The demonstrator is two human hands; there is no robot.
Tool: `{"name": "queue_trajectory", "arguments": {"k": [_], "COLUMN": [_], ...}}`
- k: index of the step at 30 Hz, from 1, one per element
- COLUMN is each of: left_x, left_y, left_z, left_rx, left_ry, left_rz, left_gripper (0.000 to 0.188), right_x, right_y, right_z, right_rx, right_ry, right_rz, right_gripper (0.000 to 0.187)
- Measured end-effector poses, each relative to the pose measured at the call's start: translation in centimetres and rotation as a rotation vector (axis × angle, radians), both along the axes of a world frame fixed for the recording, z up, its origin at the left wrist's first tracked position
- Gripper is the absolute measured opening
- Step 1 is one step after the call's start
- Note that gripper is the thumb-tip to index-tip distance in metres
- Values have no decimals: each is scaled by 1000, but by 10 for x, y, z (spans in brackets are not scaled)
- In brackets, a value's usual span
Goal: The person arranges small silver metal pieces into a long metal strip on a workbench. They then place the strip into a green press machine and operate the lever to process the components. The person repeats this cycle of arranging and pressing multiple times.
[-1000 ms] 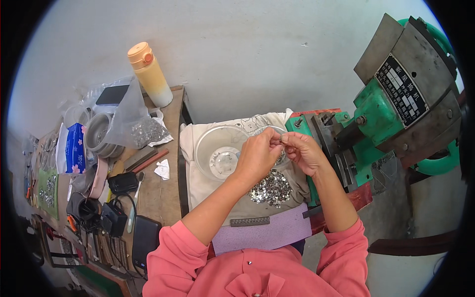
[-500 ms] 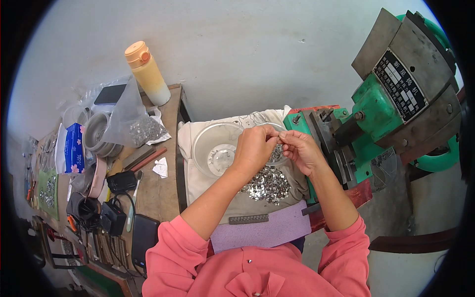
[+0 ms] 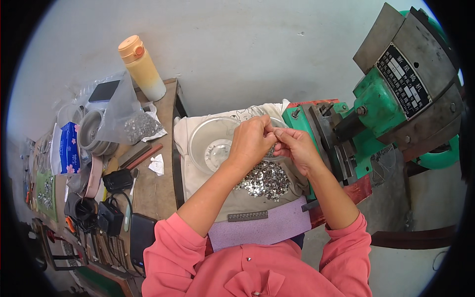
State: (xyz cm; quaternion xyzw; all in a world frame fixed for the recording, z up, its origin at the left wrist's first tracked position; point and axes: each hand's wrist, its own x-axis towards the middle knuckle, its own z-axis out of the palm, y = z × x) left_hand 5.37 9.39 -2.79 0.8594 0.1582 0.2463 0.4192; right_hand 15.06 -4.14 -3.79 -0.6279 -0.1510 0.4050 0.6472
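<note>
My left hand [image 3: 249,143] and my right hand [image 3: 301,151] meet fingertip to fingertip above the cloth-covered work surface. Both are closed in a pinch, and whatever lies between the fingers is too small or hidden to name. Just below them spreads a pile of small shiny metal pieces [image 3: 267,183]. A clear round plastic tub [image 3: 197,143] with a few bits at its bottom stands left of my left hand. Partly hidden behind my hands is a second clear tub [image 3: 279,123]. Nearer to me, a dark grooved metal strip [image 3: 247,216] rests by a purple mat [image 3: 262,232].
A green press machine [image 3: 381,104] stands close on the right, its metal bed beside my right forearm. On the left, a wooden table [image 3: 161,190] carries a yellow bottle [image 3: 143,72], a plastic bag of metal bits [image 3: 141,126], a tissue pack [image 3: 70,148], cables and tools.
The whole view has shifted slightly. My hands stay together over the pile, with the right fingers a little more curled against the left.
</note>
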Motion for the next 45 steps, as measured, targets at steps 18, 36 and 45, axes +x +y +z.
{"name": "queue_trajectory", "arguments": {"k": [18,36,45], "left_x": [1,3,-3], "left_y": [6,5,6], "left_z": [8,5,1], "left_rx": [-211,-759,-155], "left_ry": [33,-113,39], "left_rz": [25,-100,49], "left_gripper": [12,8,10], "right_x": [-7,4,7], "right_y": [11,14,16], "right_z": [8,7,0], "right_rx": [5,134,8], "right_ry": [-169,69,-196], "right_rz": [-80,-130,-129], "right_gripper": [27,23,18]}}
